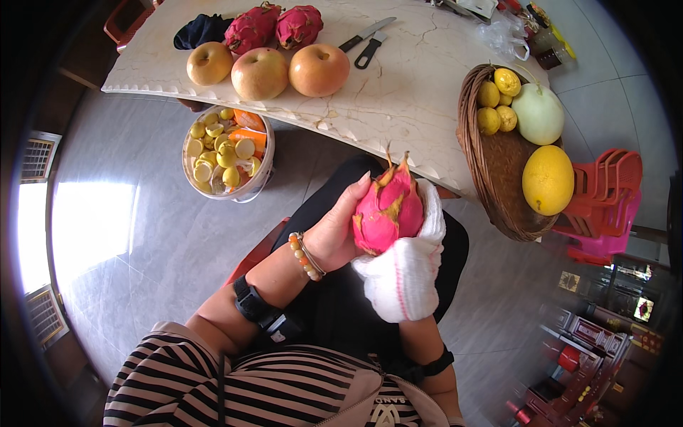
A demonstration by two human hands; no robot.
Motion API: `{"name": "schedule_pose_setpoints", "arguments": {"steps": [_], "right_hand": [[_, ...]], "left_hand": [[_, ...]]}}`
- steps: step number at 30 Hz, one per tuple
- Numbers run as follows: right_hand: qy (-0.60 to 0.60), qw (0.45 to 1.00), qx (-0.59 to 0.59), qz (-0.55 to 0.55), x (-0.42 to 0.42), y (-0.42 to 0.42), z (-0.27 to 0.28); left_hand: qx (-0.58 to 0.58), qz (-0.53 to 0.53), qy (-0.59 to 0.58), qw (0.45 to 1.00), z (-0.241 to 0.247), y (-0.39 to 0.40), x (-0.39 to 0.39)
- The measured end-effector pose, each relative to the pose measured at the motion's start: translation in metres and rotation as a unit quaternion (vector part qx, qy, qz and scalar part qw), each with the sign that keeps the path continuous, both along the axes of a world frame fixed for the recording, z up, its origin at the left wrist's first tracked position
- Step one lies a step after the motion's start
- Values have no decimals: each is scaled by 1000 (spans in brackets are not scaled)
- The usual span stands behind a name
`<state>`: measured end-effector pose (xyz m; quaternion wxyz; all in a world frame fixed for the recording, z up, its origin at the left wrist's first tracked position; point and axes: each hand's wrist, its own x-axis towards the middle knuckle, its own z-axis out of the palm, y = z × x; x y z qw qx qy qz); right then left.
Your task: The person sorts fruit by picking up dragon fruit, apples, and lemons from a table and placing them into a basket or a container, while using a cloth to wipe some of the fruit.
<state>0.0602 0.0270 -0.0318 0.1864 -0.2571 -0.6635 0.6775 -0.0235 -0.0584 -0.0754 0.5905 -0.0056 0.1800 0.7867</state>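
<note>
Above my lap, a pink dragon fruit (388,213) with dried yellow-brown scale tips is in my left hand (333,227), which wraps its left side with the thumb up along it. A white gauze-like cloth (403,280) with pinkish-red lines covers my right hand and lies against the fruit's right side and underside. Its fingers are hidden in the cloth; only the right wrist (419,328) and forearm show below. Two more dragon fruits, the left one (252,29) and the right one (300,26), rest on the marble table (395,101) beside a dark cloth (201,32).
Several large apple-like fruits (260,73) line the table's near side, with a knife (368,33) and a black-handled peeler-like tool (370,49) to their right. A wicker basket (475,155) holds yellow fruits and a pale melon (540,115). A bucket (269,144) of fruit scraps stands below the table. Red plastic stools (608,187) are stacked at right.
</note>
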Motion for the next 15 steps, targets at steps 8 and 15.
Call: {"name": "schedule_pose_setpoints", "arguments": {"steps": [8,15], "right_hand": [[-12,952,306,-14,14,4,-19],[10,979,181,-98,9,0,-27]], "left_hand": [[10,-4,157,988,-11,-1,6],[-22,-39,42,998,-6,1,5]]}}
